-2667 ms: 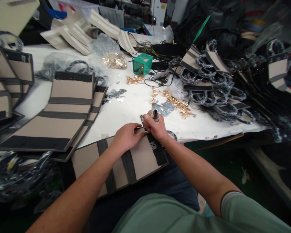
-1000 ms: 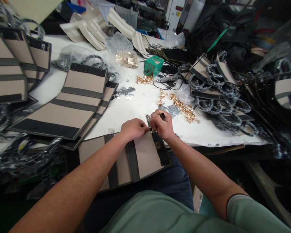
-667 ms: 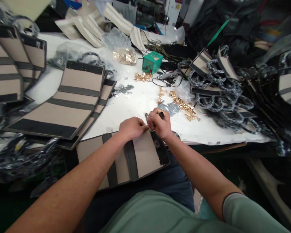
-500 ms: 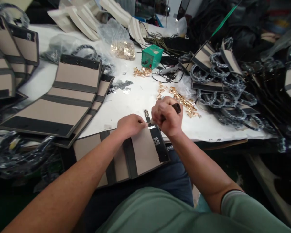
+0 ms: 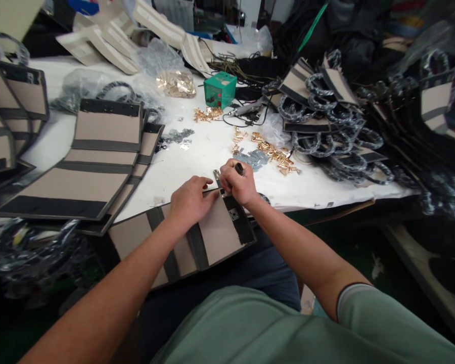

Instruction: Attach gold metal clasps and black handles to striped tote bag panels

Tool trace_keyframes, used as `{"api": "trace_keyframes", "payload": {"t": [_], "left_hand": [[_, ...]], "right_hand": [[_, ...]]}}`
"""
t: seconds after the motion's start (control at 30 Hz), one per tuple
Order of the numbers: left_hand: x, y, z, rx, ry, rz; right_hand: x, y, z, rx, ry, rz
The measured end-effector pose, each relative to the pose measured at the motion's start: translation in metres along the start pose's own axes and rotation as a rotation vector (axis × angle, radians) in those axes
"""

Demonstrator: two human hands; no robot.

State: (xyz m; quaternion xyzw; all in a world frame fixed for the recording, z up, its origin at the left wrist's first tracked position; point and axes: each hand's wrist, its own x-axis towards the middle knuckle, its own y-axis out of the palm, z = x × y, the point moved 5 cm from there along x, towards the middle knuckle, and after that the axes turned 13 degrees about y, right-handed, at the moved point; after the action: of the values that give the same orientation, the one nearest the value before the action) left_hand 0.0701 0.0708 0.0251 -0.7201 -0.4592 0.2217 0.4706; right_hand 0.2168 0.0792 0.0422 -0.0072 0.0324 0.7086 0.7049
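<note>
A beige bag panel (image 5: pixel 219 237) with black bands lies across my lap and the table edge. My right hand (image 5: pixel 239 183) is closed in a fist around a dark-handled hand tool (image 5: pixel 239 169), held over the panel's black end band. The fist hides the tool's working end. On that band a small square metal plate (image 5: pixel 233 214) shows below my fist. A strap tip with a metal piece (image 5: pixel 216 175) sticks out past the panel's far edge. My left hand (image 5: pixel 191 199) rests on the panel just left of the fist, thumb and forefinger apart, holding nothing.
Stacked beige-and-black bag panels (image 5: pixel 87 174) lie on the left. Gold fittings (image 5: pixel 271 149) and flat grey metal plates (image 5: pixel 254 158) are scattered beyond my hands. Behind them stand a green box (image 5: pixel 220 90) and a corded tool (image 5: pixel 245 108). Plastic-wrapped handles (image 5: pixel 314 144) pile up at right.
My left fingers have opened from a pinch near the tool, and the hand has drawn back slightly. My right fist sits lower over the band, covering the upper metal plate. The view has shifted right.
</note>
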Motion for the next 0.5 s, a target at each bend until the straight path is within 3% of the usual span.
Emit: {"api": "trace_keyframes", "payload": {"t": [0.07,0.1,0.23,0.37,0.5], "left_hand": [[-0.028,-0.002,-0.023,0.061,0.182,-0.154],[-0.043,0.001,-0.035,0.079,0.274,-0.174],[-0.086,0.025,-0.064,0.113,0.458,-0.041],[-0.092,0.041,-0.068,0.153,0.492,0.091],[-0.088,0.042,-0.069,0.196,0.487,0.153]], "right_hand": [[0.001,-0.001,0.0,0.061,-0.038,-0.038],[0.001,-0.001,-0.001,0.082,-0.047,-0.046],[0.002,0.0,-0.001,0.134,-0.045,-0.024],[0.001,0.0,0.002,0.191,-0.044,-0.023],[0.0,0.0,0.001,0.183,-0.028,-0.023]]}}
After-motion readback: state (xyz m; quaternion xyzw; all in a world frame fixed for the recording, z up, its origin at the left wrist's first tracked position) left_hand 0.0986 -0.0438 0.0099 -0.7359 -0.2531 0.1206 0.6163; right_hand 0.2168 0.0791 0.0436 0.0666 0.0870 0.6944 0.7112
